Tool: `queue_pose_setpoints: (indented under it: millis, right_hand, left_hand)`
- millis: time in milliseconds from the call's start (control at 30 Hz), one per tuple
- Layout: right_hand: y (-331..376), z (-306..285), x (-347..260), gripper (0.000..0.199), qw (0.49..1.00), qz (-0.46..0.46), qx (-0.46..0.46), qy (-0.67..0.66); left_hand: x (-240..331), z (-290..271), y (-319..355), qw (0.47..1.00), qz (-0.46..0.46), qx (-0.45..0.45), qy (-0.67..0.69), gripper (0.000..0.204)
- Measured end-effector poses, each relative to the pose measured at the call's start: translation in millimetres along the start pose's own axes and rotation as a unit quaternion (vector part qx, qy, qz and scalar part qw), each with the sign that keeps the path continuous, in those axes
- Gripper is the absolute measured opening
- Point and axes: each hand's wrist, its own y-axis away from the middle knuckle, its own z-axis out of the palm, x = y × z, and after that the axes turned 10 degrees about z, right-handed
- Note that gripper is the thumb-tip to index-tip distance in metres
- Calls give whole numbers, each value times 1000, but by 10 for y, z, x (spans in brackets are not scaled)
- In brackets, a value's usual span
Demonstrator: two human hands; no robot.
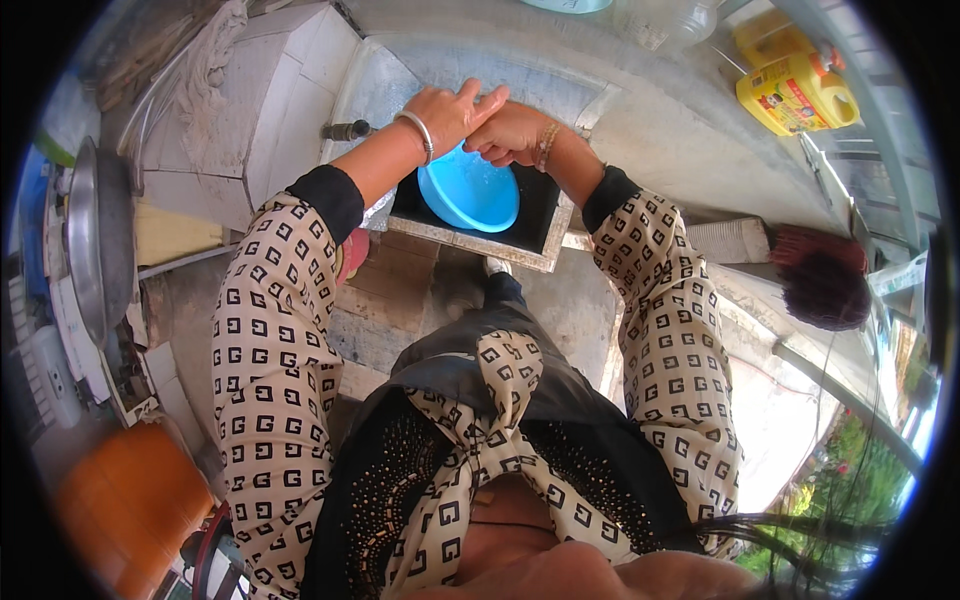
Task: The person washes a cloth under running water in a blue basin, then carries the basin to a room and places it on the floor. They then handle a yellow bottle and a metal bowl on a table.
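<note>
My left hand [448, 113] and my right hand [512, 132] meet above a light blue plastic basin [470, 195]. A silver bracelet [417, 134] circles the left wrist, and the left fingers are stretched out over the right hand. Bent and closed, the right fingers press against the left hand; whatever may be inside them is hidden. The right wrist wears a beaded bracelet [547, 146]. Tilted a little, the basin sits in a dark sink with a pale rim [500, 250]; what looks like water shows inside it.
A tap [347, 130] juts out left of the basin. Yellow jugs [795, 92] stand at the far right, with a dark red brush-like bundle [825, 280] nearer. On the left are a large metal pan [98, 240] and an orange container [135, 510]. White tiled blocks [255, 110] border the sink.
</note>
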Motion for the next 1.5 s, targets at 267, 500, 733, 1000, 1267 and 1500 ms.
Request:
queue_pose_setpoints:
  millis: [267,500,733,1000,1267,1500]
  right_hand:
    - [381,7,17,59,989,-107,92,30]
    - [462,188,4,54,505,-445,356,648]
    - [199,40,-61,33,540,-402,319,667]
    - [41,178,69,35,647,-207,343,649]
    - [-276,106,316,29,782,-139,348,498]
    - [-633,-1,555,13,827,-149,292,457]
  left_hand:
    - [135,370,274,880,-144,197,406,39]
    - [102,170,239,377,-245,-36,892,31]
    - [201,-92,100,517,-264,-184,793,25]
    - [111,458,63,903,-97,-13,418,20]
    - [148,394,-66,914,-243,-183,268,22]
    - [146,375,-104,923,-222,-256,182,23]
